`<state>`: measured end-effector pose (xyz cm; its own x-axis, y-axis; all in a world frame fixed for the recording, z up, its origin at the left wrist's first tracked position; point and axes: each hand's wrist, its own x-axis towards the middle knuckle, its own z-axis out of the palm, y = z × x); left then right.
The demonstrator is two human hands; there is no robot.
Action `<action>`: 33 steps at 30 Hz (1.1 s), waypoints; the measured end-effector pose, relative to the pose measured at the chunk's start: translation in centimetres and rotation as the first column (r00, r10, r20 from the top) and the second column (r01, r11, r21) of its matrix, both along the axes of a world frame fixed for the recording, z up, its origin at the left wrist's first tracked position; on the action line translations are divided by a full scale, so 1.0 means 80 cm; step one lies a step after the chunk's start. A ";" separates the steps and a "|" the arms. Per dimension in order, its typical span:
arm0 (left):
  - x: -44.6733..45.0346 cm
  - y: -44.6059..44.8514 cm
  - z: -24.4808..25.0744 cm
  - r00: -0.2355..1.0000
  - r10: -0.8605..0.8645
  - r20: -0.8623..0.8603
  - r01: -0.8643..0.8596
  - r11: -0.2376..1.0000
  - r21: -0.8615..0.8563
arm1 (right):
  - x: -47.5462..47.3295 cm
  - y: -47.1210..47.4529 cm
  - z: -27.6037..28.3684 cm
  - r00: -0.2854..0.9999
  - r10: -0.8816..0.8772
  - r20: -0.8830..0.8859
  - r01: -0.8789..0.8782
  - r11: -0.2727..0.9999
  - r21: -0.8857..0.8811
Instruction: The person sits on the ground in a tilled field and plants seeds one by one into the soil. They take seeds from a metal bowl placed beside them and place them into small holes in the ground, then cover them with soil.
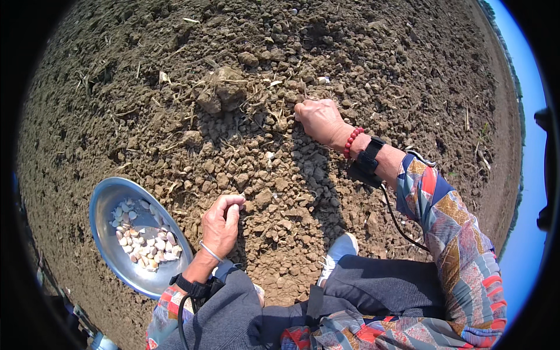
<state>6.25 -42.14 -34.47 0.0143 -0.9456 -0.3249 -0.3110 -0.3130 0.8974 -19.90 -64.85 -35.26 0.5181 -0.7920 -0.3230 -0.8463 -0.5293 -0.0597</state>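
Note:
My right hand (pixel 321 121) reaches down to the cloddy soil (pixel 262 179), its fingers bunched together. A pale spot shows at its fingertips, but whether that is a garlic clove or a nail is unclear. My left hand (pixel 222 224) hovers nearer my knees, thumb and forefinger pinched on a small whitish piece that looks like a garlic clove (pixel 243 196). Beside the left wrist is a shiny metal bowl (pixel 103 218), tilted, holding many peeled-looking garlic cloves (pixel 151 249). Between the hands, one pale clove-like piece (pixel 269 155) rests on the soil.
Large dirt clods (pixel 223 89) rise left of my right hand. Another white piece (pixel 323 80) lies beyond it. Dry straw bits are scattered about. My shoe (pixel 339 256) stands on the soil below. A black cable (pixel 400 227) hangs from the right wrist strap (pixel 368 159).

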 end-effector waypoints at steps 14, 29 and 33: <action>-0.002 -0.005 -0.002 0.998 -0.021 0.058 0.022 1.000 -0.011 | 0.011 -0.006 -0.003 0.982 0.180 -0.049 -0.183 0.981 -0.068; -0.006 0.008 0.022 0.869 -0.196 0.455 0.355 0.887 -0.295 | -0.166 0.008 0.015 0.915 -0.387 0.116 0.404 0.883 -0.240; -0.010 0.019 0.018 0.773 -0.254 0.582 0.501 0.806 -0.314 | -0.194 0.017 0.014 0.895 -0.420 0.151 0.426 0.905 -0.010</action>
<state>5.42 -40.64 -33.03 -0.3366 -0.9396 0.0620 -0.7466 0.3064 0.5906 -35.38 -63.47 -34.16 0.1690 -0.9576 -0.2333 -0.9751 -0.1279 -0.1813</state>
